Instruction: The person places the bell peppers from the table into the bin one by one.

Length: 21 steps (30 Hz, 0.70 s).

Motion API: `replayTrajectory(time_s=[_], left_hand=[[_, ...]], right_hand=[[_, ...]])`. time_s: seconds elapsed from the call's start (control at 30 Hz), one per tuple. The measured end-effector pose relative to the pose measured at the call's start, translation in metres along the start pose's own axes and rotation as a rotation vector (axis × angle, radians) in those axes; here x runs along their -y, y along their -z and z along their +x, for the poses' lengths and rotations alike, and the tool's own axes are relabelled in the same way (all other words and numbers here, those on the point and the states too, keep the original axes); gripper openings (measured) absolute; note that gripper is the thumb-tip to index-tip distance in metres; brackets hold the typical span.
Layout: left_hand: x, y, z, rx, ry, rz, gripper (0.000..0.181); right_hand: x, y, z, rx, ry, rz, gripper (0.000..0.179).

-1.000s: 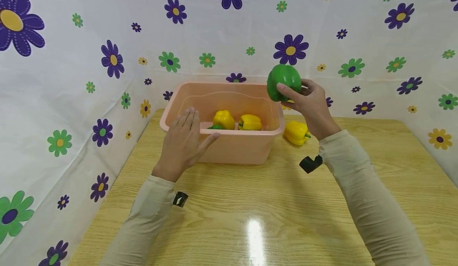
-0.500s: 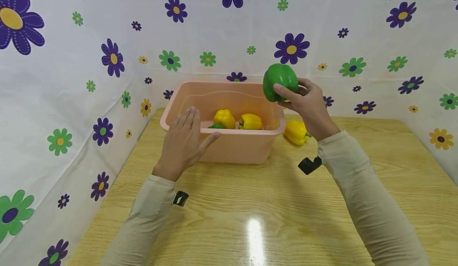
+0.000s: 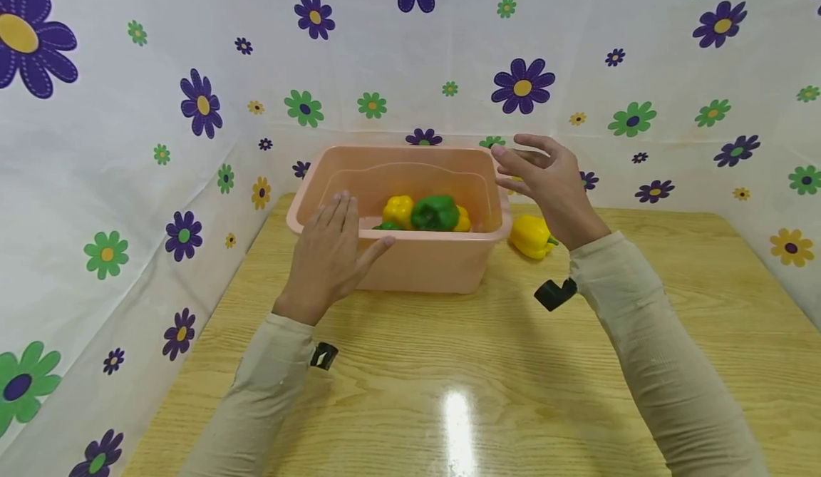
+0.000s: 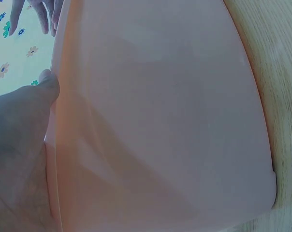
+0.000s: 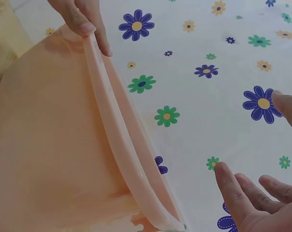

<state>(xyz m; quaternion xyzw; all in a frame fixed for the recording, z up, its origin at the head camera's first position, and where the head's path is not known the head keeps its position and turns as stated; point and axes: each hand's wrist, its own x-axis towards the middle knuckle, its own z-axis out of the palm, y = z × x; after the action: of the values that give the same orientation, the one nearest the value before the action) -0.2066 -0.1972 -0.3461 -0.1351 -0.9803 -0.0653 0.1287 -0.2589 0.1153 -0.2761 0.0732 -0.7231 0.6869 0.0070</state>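
Observation:
My left hand (image 3: 326, 257) rests over the near-left rim of a pink plastic bin (image 3: 420, 267), its fingers straight and its thumb (image 4: 49, 84) lying along the rim. Above the bin's right end, my right hand (image 3: 550, 186) is spread with nothing in it; the right wrist view shows its parted fingers (image 5: 233, 193). Inside the bin, a green bell pepper (image 3: 434, 213) partly covers a yellow bell pepper (image 3: 463, 219). Left of it sits another yellow bell pepper (image 3: 398, 210). The top of a second green pepper (image 3: 388, 226) peeks over the front rim.
Another yellow bell pepper (image 3: 531, 237) lies on the wooden table (image 3: 398, 363), just outside the bin's right end. A white cloth with printed flowers (image 3: 385, 49) hangs behind and along the sides of the table.
The green bell pepper has left my right hand and now lies in the bin. My right fingers have spread apart, and the hand stays above the right end. My left hand has not moved.

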Motion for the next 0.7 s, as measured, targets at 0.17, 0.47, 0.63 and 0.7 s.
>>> replayTrajectory(time_s=[0.17, 0.47, 0.63, 0.7], left_hand=[[0.0, 0.0, 0.001, -0.002, -0.008, 0.009, 0.096], [0.0, -0.001, 0.001, -0.022, -0.014, 0.016, 0.096], [0.001, -0.002, 0.001, -0.023, -0.013, 0.014, 0.095], [0.001, -0.002, 0.001, -0.027, -0.016, 0.015, 0.095]], right_hand=[[0.002, 0.003, 0.0, -0.016, -0.009, -0.005, 0.077], [0.001, 0.012, 0.0, -0.04, -0.007, 0.011, 0.078], [0.0, 0.017, -0.001, -0.057, 0.001, -0.007, 0.078], [0.0, 0.019, -0.001, -0.064, -0.001, -0.015, 0.079]])
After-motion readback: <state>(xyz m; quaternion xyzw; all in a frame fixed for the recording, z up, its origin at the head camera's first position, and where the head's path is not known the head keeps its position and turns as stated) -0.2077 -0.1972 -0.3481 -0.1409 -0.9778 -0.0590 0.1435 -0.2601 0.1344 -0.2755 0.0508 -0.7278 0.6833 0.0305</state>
